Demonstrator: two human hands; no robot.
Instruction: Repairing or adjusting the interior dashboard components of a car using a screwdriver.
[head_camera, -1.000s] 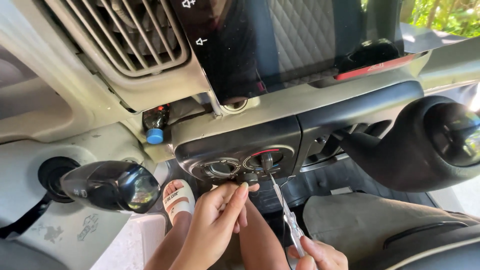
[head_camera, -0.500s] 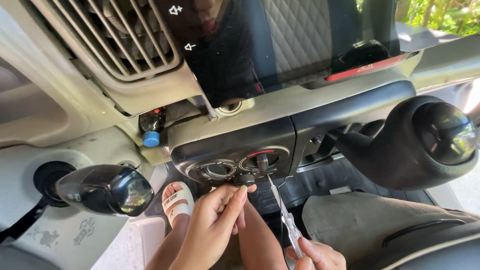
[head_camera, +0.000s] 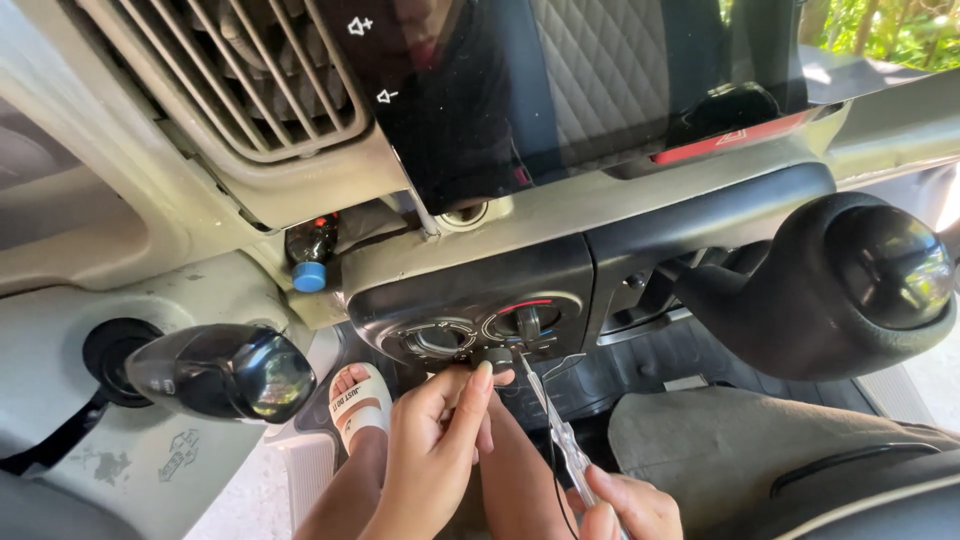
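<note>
Hands: left (head_camera: 440, 440) touches knob (head_camera: 497, 357) | right (head_camera: 625, 510) grips screwdriver (head_camera: 556, 428)

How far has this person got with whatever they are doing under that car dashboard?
Looks mid-job. Already done: the screwdriver is up at the lower edge of the dark climate control panel, whose dials sit in place. In hand: the left hand pinches a small dark part under the dials, while the right hand grips the screwdriver handle. Left: the panel remains seated in the dash; I cannot see any screw.

Left hand (head_camera: 435, 450) pinches a black knob (head_camera: 497, 358); right hand (head_camera: 625, 508) grips a screwdriver (head_camera: 552, 425)
</note>
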